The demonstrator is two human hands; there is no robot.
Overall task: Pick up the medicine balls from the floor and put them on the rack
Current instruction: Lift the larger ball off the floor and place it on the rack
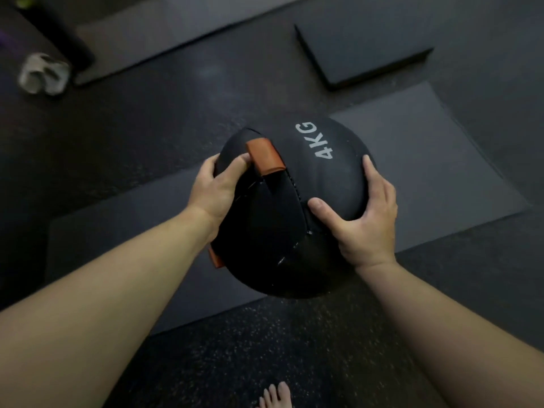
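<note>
A black medicine ball marked "4KG" sits in the middle of the frame, held between both hands over a grey mat on the speckled floor; whether its underside is clear of the mat cannot be told. The left hand clasps the ball's left side. Its fingers curl over the far edge and its thumb lies on top, the tip touching an orange tab sewn over the seam. The right hand grips the right side with the fingers spread wide. Its thumb presses flat near the central seam, and the forefinger reaches up along the ball's curve toward the lettering. A second orange tab shows at the ball's lower left, just below the left wrist. A thicker dark pad lies at the upper right, a crumpled pale cloth at the upper left, and a bare foot at the bottom edge.
</note>
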